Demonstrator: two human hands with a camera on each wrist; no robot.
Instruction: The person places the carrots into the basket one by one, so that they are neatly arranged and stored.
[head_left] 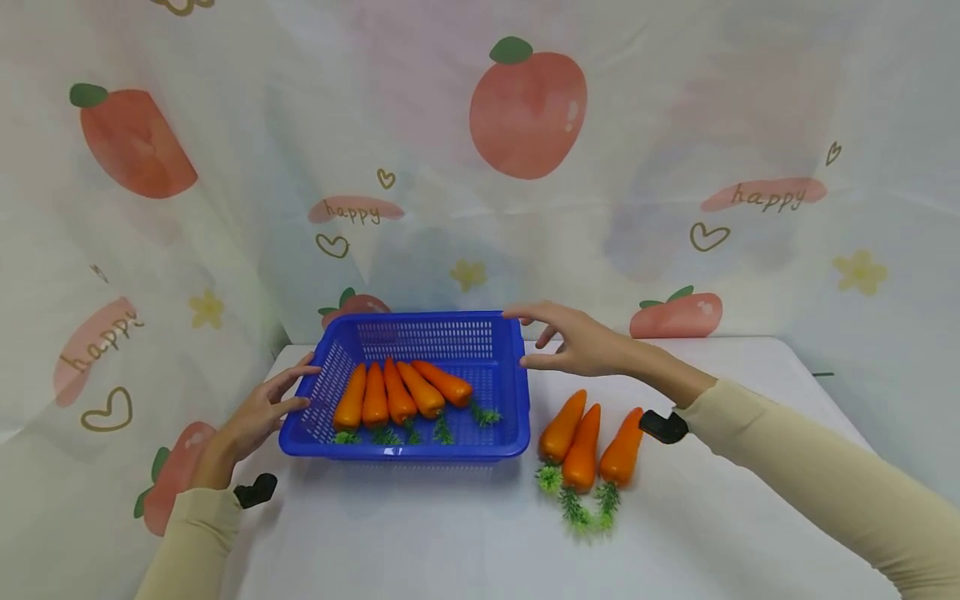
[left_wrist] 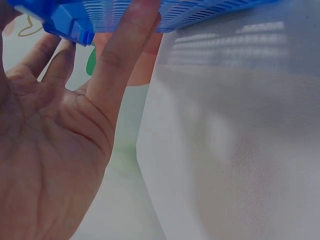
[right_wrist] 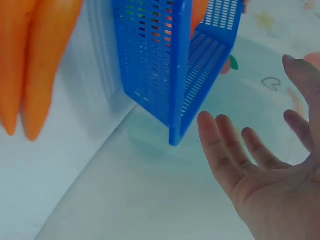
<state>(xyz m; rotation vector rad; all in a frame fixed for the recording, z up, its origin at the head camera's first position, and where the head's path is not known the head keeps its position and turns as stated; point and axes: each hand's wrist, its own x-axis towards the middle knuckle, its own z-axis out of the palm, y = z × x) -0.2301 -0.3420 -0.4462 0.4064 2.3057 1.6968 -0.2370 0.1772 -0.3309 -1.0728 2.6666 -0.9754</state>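
A blue plastic basket with slotted walls stands on the white table. Inside it several orange carrots lie side by side, green tops toward the front. My left hand is at the basket's left rim, its fingers fairly straight and touching the edge. In the left wrist view, part of that hand overlaps the basket's underside. By the back right corner hovers my right hand, fingers spread and holding nothing. The right wrist view shows the right hand apart from the basket wall.
Three more carrots with leafy tops lie on the table just right of the basket. A printed cloth hangs behind and along the left side. Black straps sit at both wrists.
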